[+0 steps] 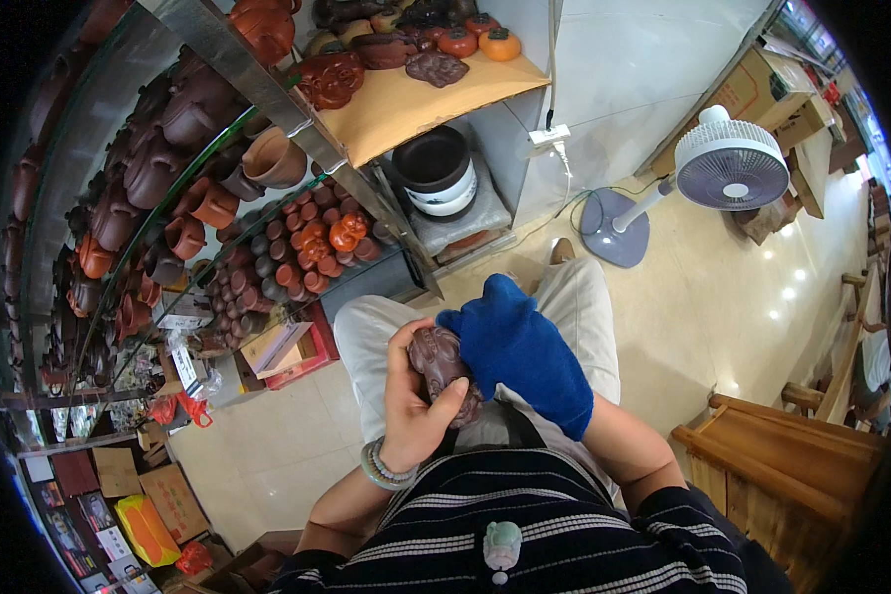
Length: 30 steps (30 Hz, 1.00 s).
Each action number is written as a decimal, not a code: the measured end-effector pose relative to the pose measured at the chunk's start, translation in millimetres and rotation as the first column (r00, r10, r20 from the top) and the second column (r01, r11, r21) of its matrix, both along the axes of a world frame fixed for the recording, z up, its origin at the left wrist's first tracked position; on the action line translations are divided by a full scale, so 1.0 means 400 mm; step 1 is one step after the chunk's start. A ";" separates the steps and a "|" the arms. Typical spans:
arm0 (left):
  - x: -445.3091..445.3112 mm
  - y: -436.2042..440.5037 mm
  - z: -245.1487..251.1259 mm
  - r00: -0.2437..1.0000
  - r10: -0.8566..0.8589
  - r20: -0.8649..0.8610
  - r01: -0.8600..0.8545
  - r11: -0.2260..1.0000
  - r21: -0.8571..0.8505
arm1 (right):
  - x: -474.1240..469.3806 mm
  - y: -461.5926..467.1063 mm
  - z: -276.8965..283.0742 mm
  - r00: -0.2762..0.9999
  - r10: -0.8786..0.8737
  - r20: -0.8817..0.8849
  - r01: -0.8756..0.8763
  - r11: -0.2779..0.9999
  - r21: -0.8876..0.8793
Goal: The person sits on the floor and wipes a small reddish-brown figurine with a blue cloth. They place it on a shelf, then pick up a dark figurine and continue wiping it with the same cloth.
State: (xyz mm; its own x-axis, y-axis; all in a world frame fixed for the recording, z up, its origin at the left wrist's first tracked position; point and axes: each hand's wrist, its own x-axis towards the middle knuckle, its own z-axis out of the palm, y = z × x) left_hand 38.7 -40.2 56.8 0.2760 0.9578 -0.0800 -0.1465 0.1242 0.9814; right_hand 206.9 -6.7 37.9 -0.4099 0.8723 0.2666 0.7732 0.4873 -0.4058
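A dark brown carved clay figurine (439, 364) is held over my lap in my left hand (416, 405), with the fingers around its far side and the thumb on its near end. My right hand (523, 356) is covered by a blue cloth (520, 353), perhaps a mitt, that touches the figurine's right side. The cloth hides the fingers of that hand. Beaded bracelets (383, 466) circle my left wrist.
Glass shelves of clay teapots (156, 167), cups (275, 157) and small figurines stand at the left. Ahead are a wooden shelf (431, 100) with ceramic persimmons and a white-and-black pot (436, 174). A standing fan (733, 167) and wooden furniture (787, 453) are at the right.
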 end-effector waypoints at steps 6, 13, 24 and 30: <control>-0.003 -0.006 -0.018 0.994 -0.022 -0.107 0.031 0.996 0.083 | -0.011 -0.038 0.002 0.986 -0.141 -0.089 0.131 0.985 -0.108; -0.029 0.006 -0.011 0.983 -0.131 -0.131 0.147 0.982 0.117 | 0.025 -0.048 0.016 0.995 0.009 -0.095 -0.012 0.999 -0.036; -0.076 0.040 0.002 0.916 -0.401 -0.002 0.401 0.916 0.026 | 0.049 -0.037 -0.010 0.980 0.123 0.158 -0.126 0.992 0.008; -0.077 0.050 0.008 0.890 -0.450 -0.070 0.455 0.886 0.093 | 0.060 -0.037 0.002 0.987 0.163 0.010 -0.162 0.985 -0.061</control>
